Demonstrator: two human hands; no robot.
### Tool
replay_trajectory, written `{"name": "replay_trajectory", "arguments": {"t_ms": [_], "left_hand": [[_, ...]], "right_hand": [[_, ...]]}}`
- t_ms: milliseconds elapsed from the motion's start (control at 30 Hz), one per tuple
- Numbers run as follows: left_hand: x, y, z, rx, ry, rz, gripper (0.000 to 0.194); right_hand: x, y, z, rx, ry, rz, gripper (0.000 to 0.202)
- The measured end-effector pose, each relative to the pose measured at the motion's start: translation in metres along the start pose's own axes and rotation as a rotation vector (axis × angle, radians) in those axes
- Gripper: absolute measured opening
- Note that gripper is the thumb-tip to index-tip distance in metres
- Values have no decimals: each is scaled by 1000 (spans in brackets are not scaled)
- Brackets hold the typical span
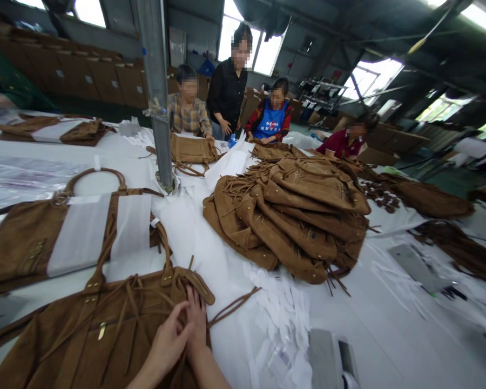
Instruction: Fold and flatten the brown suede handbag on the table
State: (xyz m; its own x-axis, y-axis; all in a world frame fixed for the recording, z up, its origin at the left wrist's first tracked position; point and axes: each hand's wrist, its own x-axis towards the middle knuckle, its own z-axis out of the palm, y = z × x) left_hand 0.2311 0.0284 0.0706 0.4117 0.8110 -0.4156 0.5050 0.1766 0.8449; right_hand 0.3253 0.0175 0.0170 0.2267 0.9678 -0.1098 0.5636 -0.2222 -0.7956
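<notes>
while both lie on suede bag (105, 329) — left hand (168, 340) spread flat, right hand (196, 319) flat, fingers together.

Both hands (184, 329) on brown suede bag (105, 329) — pile of bags (291, 216) beyond

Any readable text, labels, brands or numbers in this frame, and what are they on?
Nothing can be read with certainty.
Blue apron of a seated person: white print, too blurred to read.
Labels on the cardboard boxes: too small to read.
Suede bag under both hands: no text visible.
</notes>
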Motion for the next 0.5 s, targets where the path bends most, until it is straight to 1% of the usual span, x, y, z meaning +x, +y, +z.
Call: {"name": "replay_trajectory", "arguments": {"t_ms": [67, 100, 133, 167, 200, 267, 333, 367, 433, 500], "left_hand": [[-5, -3, -8, -238, 37, -53, 57], [-9, -8, -14, -327, 57, -70, 59], [-14, -17, -21, -363, 86, -72, 57], [-20, -28, -27, -337, 122, -51, 53], [-25, -42, -31, -254, 156, -6, 49], [-35, -74, -34, 25, 208, 144, 46], [-41, -100, -27, 230, 178, 304, 53], [-41, -109, -20, 290, 171, 363, 57], [-34, -116, -4, 353, 207, 423, 60], [-20, -115, 10, 384, 297, 446, 61]], "right_hand": [[-7, 1, -17, 132, 16, 23, 50], [-13, 2, -30, 204, 46, 56, 50], [-21, 3, -43, 260, 86, 96, 49], [-30, 5, -55, 291, 127, 137, 49], [-39, 7, -65, 297, 162, 169, 48], [-56, 11, -76, 265, 205, 173, 46], [-64, 15, -75, 223, 223, 127, 44], [-64, 16, -71, 205, 229, 94, 44], [-54, 18, -58, 170, 241, 13, 45], [-38, 21, -43, 127, 245, -61, 47]]}}
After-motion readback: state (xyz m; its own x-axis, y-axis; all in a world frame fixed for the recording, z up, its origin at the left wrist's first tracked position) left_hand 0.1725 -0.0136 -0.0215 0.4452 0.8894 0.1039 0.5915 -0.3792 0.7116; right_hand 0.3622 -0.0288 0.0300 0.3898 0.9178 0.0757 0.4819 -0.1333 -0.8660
